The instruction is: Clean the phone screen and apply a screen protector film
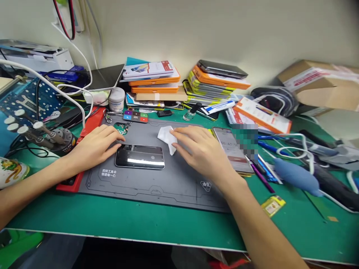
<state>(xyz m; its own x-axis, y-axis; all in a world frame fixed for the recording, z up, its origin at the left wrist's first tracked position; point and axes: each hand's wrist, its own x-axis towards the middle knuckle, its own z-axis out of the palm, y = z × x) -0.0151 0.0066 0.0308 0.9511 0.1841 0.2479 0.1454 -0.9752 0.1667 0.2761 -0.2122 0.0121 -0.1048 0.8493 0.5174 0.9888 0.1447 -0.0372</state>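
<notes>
A phone (140, 156) lies screen up on the grey work mat (168, 186), with light reflected along its glass. Beside its upper left corner is my left hand (94, 147), thumb and forefinger apart; the thumb tip is at the phone's edge, though contact is hard to tell. My right hand (200, 149) pinches a crumpled white wipe (167, 139) between thumb and fingers, to the right of the phone and just over the mat. Part of the wipe is hidden by the fingers.
Right of my right hand lies a second phone (228, 145) with a lit screen. Screwdrivers stand in a black holder (63, 140) at left. Stacked orange boxes (155, 80) line the wall. A blue air blower (295, 175) and a yellow packet (273, 205) lie at right.
</notes>
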